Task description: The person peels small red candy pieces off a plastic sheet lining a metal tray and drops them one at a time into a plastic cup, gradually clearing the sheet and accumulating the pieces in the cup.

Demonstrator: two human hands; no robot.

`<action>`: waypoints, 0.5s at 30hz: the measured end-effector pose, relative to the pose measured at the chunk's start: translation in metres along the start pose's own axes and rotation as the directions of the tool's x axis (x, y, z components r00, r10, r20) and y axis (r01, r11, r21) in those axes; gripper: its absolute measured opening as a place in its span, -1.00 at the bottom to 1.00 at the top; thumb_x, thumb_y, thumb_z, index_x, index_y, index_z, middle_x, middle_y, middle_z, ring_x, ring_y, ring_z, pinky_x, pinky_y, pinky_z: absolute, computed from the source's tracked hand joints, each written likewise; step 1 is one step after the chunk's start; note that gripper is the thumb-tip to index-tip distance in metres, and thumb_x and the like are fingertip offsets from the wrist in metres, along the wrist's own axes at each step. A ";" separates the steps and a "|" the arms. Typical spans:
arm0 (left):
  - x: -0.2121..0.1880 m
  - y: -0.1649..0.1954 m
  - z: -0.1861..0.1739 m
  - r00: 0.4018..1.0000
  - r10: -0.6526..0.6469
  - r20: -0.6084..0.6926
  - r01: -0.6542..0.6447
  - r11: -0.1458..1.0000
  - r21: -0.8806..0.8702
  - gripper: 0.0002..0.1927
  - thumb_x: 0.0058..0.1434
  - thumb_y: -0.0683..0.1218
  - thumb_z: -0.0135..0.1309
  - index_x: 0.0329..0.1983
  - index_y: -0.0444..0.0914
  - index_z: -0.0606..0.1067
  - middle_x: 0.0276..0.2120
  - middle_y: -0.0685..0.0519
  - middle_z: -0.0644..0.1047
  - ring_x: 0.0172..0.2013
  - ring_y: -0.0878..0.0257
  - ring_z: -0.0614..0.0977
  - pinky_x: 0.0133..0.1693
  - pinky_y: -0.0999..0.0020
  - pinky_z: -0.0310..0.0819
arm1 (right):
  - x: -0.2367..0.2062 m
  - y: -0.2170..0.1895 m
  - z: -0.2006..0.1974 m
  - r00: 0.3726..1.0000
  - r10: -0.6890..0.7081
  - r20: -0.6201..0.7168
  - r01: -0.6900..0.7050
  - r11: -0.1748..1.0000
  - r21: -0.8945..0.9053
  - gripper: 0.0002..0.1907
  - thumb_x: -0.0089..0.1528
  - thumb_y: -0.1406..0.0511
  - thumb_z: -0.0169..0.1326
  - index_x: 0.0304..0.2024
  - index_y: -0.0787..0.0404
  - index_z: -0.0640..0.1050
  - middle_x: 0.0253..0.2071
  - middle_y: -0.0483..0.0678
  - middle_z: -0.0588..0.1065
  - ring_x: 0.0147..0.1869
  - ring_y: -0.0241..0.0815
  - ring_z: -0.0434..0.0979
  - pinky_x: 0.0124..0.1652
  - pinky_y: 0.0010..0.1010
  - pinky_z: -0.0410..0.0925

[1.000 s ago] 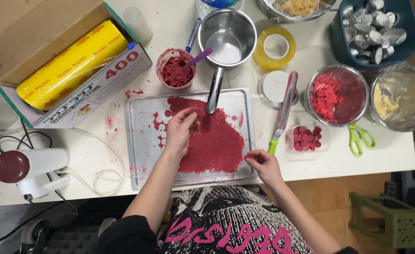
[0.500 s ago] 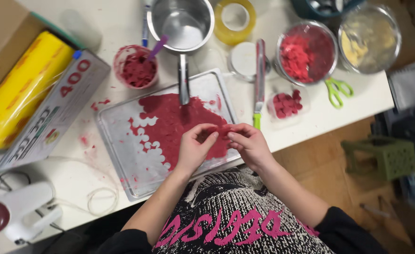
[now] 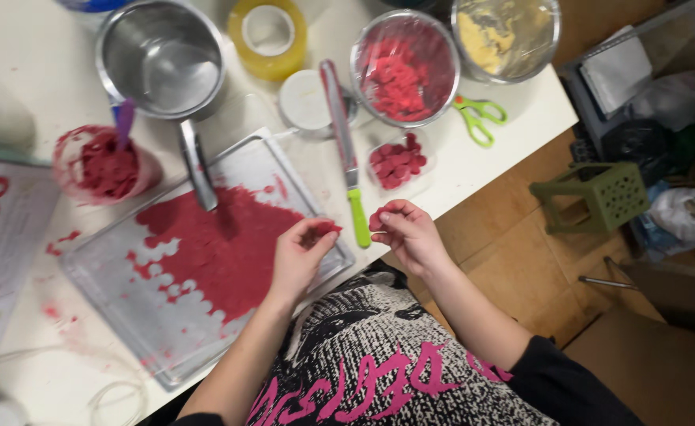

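A clear tray (image 3: 111, 304) on the white table carries a sheet of red paste (image 3: 221, 248) with round holes cut along its left edge. My left hand (image 3: 300, 252) hovers over the tray's right end and pinches a red disc (image 3: 325, 229). My right hand (image 3: 406, 233) is just past the tray's edge, fingers closed on another red disc (image 3: 377, 218). A green-handled palette knife (image 3: 346, 150) lies between the tray and a small clear tub of red discs (image 3: 396, 164).
A steel saucepan (image 3: 162, 59) rests its handle on the tray. A cup of red paste (image 3: 103, 166), a yellow tape roll (image 3: 268, 35), a white lid (image 3: 304, 101), a bowl of red pieces (image 3: 402, 69), a bowl of yellow mix (image 3: 505, 35), green scissors (image 3: 477, 118) surround it. A green stool (image 3: 596, 197) stands on the floor.
Both hands have lifted off the red sheet and drifted right, each holding a red disc. The view has swung to the right, and the cling-film box has left the frame.
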State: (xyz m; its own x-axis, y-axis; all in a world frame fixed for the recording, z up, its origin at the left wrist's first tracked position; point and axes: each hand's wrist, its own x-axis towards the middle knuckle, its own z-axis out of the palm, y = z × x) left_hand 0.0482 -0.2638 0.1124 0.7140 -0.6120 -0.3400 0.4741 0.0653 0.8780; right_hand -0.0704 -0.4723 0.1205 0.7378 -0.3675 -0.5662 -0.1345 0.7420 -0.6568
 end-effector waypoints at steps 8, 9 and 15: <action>0.015 -0.005 0.016 0.986 -0.003 -0.165 0.010 0.999 0.041 -0.81 0.23 -0.26 0.20 -0.08 -0.36 0.58 -0.21 0.05 0.66 -0.19 0.39 0.65 -0.10 0.50 0.54 | 0.092 -0.057 -0.078 0.930 -0.366 0.037 0.303 0.706 -0.640 -0.74 0.24 0.45 0.23 -0.04 0.36 0.52 -0.22 -0.01 0.62 -0.21 -0.28 0.65 -0.19 -0.46 0.52; 0.015 -0.005 0.016 0.982 -0.006 -0.189 0.014 0.999 0.041 -0.81 0.24 -0.26 0.21 -0.08 -0.36 0.58 -0.22 0.05 0.65 -0.21 0.39 0.64 -0.12 0.50 0.53 | 0.103 -0.061 -0.081 0.937 -0.343 0.066 0.284 0.637 -0.717 -0.74 0.22 0.44 0.26 -0.05 0.36 0.55 -0.23 -0.02 0.62 -0.21 -0.29 0.63 -0.20 -0.47 0.50; 0.005 -0.004 0.006 0.943 -0.087 -0.321 0.101 0.995 0.027 -0.81 0.26 -0.24 0.22 -0.06 -0.35 0.59 -0.30 0.09 0.63 -0.39 0.42 0.52 -0.36 0.52 0.39 | 0.131 -0.084 -0.080 0.963 -0.251 0.096 0.202 0.442 -0.874 -0.77 0.19 0.39 0.29 -0.11 0.32 0.62 -0.31 -0.09 0.63 -0.28 -0.33 0.62 -0.25 -0.49 0.49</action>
State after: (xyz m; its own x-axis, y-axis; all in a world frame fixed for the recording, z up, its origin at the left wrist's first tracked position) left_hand 0.0470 -0.2717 0.1092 0.7976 -0.3302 -0.5049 0.5295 -0.0178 0.8481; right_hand -0.0156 -0.6275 0.0614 0.8078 -0.4868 -0.3324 -0.4880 -0.2360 -0.8403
